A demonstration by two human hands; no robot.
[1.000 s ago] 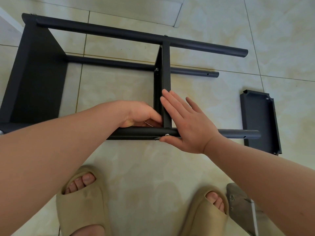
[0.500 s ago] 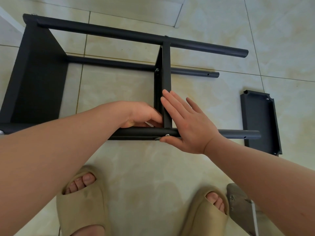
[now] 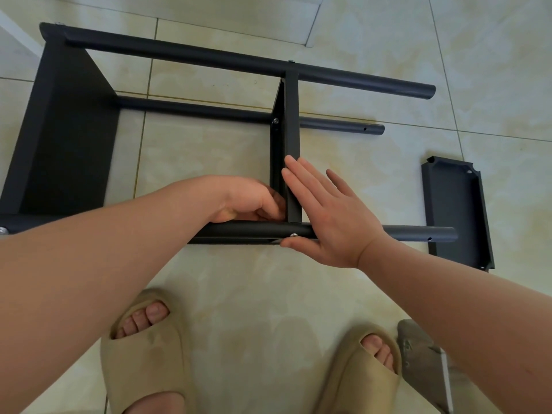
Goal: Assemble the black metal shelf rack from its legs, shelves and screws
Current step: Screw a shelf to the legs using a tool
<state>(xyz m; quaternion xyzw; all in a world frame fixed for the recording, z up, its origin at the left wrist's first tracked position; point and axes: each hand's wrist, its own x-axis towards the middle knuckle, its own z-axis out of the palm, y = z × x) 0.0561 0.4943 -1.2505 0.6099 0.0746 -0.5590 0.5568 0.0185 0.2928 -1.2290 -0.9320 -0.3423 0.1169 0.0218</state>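
The black rack lies on its side on the tiled floor. Its near leg [image 3: 418, 233] runs left to right under my hands, and two more legs [image 3: 209, 56] lie beyond. One shelf [image 3: 68, 138] closes the left end, and a middle shelf [image 3: 292, 130] stands edge-up between the legs. A silver screw [image 3: 294, 235] sits in the near leg at that joint. My left hand [image 3: 248, 201] is curled inside the corner, pinching a small part hidden by its fingers. My right hand [image 3: 331, 216] lies flat against the middle shelf's edge with its thumb under the leg.
A loose black shelf [image 3: 457, 210] lies on the floor past the right ends of the legs. My feet in beige slippers [image 3: 143, 354] stand just in front of the rack. A grey object [image 3: 424, 354] sits by the right slipper.
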